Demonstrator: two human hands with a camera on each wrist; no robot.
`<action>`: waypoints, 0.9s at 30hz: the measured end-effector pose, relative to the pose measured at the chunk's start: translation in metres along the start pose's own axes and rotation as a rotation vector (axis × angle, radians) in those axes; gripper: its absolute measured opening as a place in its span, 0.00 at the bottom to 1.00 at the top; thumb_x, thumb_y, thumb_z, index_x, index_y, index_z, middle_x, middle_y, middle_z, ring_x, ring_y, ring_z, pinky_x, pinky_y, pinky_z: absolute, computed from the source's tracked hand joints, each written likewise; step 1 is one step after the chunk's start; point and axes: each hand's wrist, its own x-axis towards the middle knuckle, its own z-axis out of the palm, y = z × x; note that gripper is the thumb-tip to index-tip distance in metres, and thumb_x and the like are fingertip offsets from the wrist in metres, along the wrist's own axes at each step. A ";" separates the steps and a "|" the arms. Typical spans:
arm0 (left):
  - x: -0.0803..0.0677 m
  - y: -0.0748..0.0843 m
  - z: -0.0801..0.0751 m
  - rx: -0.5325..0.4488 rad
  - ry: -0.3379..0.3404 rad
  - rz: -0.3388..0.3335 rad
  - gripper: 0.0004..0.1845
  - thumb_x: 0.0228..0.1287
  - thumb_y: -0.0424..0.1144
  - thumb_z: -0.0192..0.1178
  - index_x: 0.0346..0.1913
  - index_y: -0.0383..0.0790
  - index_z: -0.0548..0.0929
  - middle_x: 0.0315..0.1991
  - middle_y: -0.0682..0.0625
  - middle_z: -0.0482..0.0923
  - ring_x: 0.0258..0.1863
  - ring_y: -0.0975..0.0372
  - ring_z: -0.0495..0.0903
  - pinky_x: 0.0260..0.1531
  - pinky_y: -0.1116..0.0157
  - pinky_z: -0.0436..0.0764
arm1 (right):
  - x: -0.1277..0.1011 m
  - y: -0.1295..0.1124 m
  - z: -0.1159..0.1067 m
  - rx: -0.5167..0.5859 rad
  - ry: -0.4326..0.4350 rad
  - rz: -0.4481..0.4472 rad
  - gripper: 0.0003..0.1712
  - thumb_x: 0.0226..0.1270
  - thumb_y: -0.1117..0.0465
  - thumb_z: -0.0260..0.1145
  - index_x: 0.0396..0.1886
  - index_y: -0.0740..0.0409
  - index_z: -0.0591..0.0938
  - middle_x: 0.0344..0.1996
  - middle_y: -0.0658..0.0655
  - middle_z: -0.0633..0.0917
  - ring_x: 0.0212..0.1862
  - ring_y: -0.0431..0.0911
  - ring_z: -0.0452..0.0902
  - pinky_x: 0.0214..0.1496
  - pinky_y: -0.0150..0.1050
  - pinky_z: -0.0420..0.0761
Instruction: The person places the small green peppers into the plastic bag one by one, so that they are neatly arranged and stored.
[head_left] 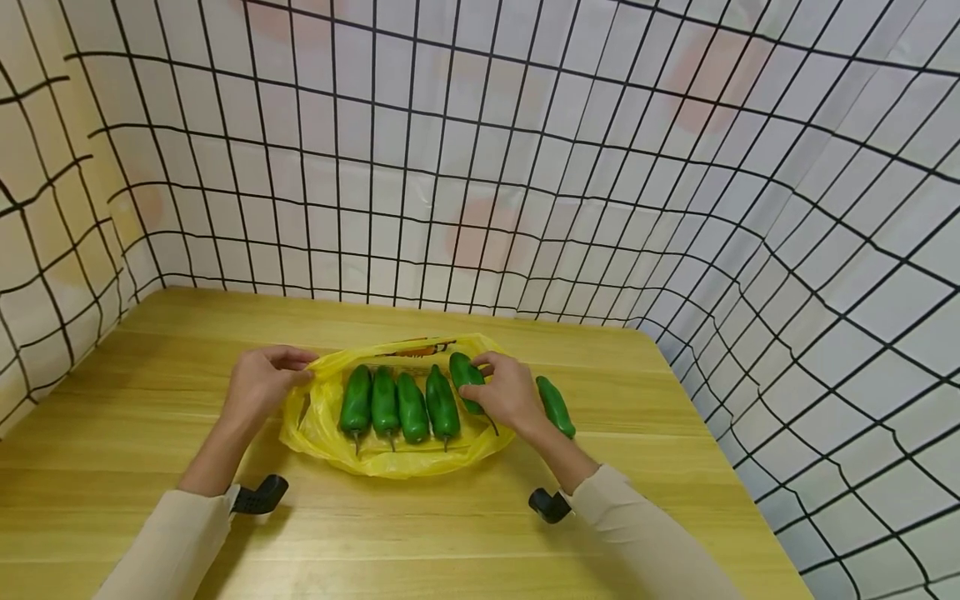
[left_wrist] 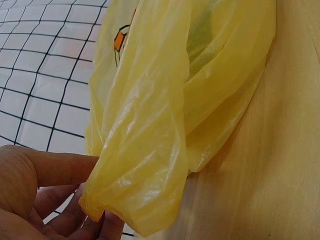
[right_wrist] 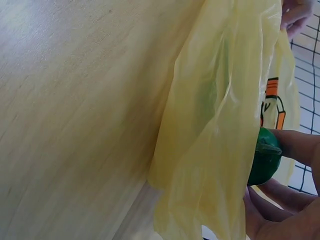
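- Head view: at frame centre our left hand (head_left: pixel 262 385) pinches the yellow bag (head_left: pixel 390 462) by its left edge, likely steadying it on the table (head_left: pixel 150 500). Our right hand (head_left: pixel 506 392) grips a pepper (head_left: pixel 467 377) over the bag, beside four peppers (head_left: pixel 397 406) in a row; another pepper (head_left: pixel 556 406) lies just right, outside.
- Left wrist view: fingers (left_wrist: pixel 60 167) at lower left pinch gathered bag plastic.
- Right wrist view: fingers (right_wrist: pixel 295 145) at lower right curl round the green pepper against the bag.

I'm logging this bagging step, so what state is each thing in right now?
Yellow plastic bag: lying on the table, mouth held open.
Four green peppers: side by side on the bag.
Fifth pepper: gripped by right hand.
Sixth pepper: on table, outside the bag.
Left hand: pinching bag's edge.
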 end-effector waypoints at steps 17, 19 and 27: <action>0.000 0.001 0.001 -0.008 -0.002 -0.005 0.13 0.66 0.32 0.64 0.52 0.32 0.86 0.44 0.39 0.86 0.41 0.54 0.82 0.31 0.72 0.80 | 0.006 -0.003 0.023 0.005 0.012 -0.007 0.25 0.64 0.54 0.74 0.58 0.59 0.82 0.48 0.63 0.87 0.51 0.56 0.83 0.45 0.50 0.85; 0.000 0.001 0.001 -0.010 -0.003 -0.005 0.14 0.67 0.32 0.64 0.52 0.32 0.86 0.44 0.38 0.86 0.41 0.54 0.82 0.32 0.72 0.80 | 0.005 -0.003 0.022 -0.003 0.008 -0.010 0.26 0.64 0.54 0.74 0.59 0.59 0.82 0.48 0.63 0.87 0.51 0.57 0.83 0.45 0.50 0.84; 0.000 0.000 0.001 -0.017 -0.009 -0.020 0.14 0.67 0.32 0.64 0.53 0.31 0.86 0.46 0.38 0.85 0.43 0.53 0.81 0.32 0.73 0.79 | 0.004 -0.001 0.020 -0.074 -0.055 0.010 0.29 0.66 0.54 0.73 0.63 0.61 0.79 0.48 0.63 0.86 0.48 0.55 0.83 0.41 0.47 0.84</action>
